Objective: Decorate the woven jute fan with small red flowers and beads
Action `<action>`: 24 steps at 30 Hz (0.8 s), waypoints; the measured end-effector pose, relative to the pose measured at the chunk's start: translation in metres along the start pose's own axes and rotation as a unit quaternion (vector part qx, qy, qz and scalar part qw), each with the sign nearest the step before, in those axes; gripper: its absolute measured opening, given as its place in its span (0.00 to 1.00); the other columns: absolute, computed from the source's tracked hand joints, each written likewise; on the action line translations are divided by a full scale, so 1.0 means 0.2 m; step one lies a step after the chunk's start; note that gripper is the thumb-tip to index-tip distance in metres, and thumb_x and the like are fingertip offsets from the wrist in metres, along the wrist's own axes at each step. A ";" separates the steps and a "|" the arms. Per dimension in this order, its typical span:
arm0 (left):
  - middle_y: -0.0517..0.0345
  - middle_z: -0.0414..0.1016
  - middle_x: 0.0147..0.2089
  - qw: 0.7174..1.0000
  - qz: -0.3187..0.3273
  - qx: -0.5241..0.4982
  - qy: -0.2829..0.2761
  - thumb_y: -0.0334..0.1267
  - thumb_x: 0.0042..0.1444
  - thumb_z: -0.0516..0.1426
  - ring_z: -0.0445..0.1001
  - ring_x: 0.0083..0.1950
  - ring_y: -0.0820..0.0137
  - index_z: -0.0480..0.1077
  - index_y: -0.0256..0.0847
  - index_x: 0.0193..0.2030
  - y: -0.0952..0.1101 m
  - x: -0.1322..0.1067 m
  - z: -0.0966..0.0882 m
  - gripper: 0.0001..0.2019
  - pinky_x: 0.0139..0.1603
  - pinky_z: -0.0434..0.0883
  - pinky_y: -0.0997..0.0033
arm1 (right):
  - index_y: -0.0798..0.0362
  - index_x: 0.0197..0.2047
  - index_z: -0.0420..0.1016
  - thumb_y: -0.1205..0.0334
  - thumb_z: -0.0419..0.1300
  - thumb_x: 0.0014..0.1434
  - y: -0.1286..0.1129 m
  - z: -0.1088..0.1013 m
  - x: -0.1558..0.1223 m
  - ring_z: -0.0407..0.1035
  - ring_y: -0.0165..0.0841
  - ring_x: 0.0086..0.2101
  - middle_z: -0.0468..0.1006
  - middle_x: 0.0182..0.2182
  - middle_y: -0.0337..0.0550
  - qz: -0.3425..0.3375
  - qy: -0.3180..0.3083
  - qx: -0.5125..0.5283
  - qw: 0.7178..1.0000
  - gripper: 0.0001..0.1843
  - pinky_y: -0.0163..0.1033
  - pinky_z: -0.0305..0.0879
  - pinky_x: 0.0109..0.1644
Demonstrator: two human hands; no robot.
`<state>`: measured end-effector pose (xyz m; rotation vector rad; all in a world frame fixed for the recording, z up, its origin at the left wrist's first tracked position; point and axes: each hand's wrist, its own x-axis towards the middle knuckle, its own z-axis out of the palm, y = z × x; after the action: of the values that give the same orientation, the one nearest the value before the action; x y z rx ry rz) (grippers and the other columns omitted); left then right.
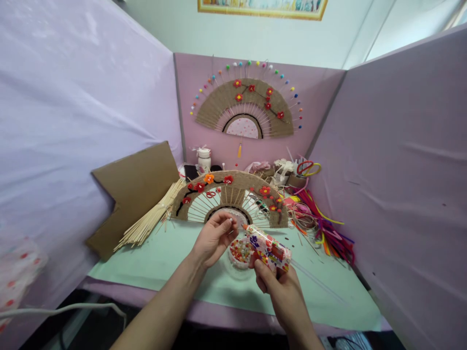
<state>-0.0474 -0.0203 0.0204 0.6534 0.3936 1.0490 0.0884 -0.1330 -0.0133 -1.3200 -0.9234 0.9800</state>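
My right hand [279, 287] is wrapped round a glue gun [268, 248] with a colourful patterned cover, its nozzle pointing up and left. My left hand [218, 238] is closed in a pinch on a small white bead [230, 220], close to the nozzle. Between and below the hands sits a round clear tub [239, 265] of red, yellow and white beads [241, 250]. Just beyond stands a twine-covered fan [233, 182] with thin stick ribs and red and orange flowers, partly hidden by my left hand.
A second flowered fan [244, 104], ringed by coloured ball pins, hangs on the pink back panel. To the left are a bundle of thin sticks [151, 221] and folded cardboard [138, 194]. Coloured pipe cleaners [330, 228] and scissors [308, 168] lie right. A bottle [204, 159] stands behind.
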 end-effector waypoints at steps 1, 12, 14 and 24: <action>0.61 0.75 0.29 1.000 0.000 -0.001 0.000 0.35 0.37 0.74 0.73 0.30 0.79 0.74 0.36 0.30 0.00 0.00 0.00 0.16 0.36 0.75 0.79 | 0.59 0.32 0.76 0.37 0.65 0.48 0.00 0.00 0.00 0.51 0.23 0.20 0.60 0.18 0.33 0.003 -0.002 0.000 1.000 0.29 0.32 0.49 0.22; 0.61 0.76 0.27 1.000 -0.002 0.006 0.022 0.34 0.32 0.75 0.74 0.28 0.80 0.75 0.35 0.28 -0.03 0.02 -0.02 0.17 0.34 0.73 0.82 | 0.59 0.31 0.77 0.35 0.64 0.47 -0.01 0.01 -0.01 0.51 0.24 0.19 0.59 0.16 0.33 0.010 -0.010 -0.010 1.000 0.30 0.32 0.49 0.22; 0.61 0.76 0.27 1.000 -0.001 0.012 0.022 0.34 0.32 0.75 0.74 0.27 0.79 0.75 0.35 0.28 -0.03 0.02 -0.02 0.16 0.34 0.73 0.81 | 0.59 0.31 0.76 0.36 0.64 0.49 0.01 0.01 0.00 0.52 0.24 0.19 0.59 0.16 0.33 0.005 -0.013 -0.014 1.000 0.29 0.32 0.49 0.22; 0.63 0.73 0.25 0.998 0.045 0.042 0.007 0.35 0.28 0.75 0.69 0.26 0.80 0.75 0.35 0.22 -0.03 0.03 -0.02 0.16 0.32 0.67 0.80 | 0.56 0.30 0.77 0.38 0.62 0.52 0.01 0.01 -0.01 0.55 0.26 0.19 0.63 0.15 0.35 -0.042 -0.010 -0.039 0.998 0.26 0.32 0.54 0.20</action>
<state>-0.0434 -0.0165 0.0126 0.7452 0.4261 1.1278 0.0861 -0.1336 -0.0158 -1.3279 -1.0323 0.9021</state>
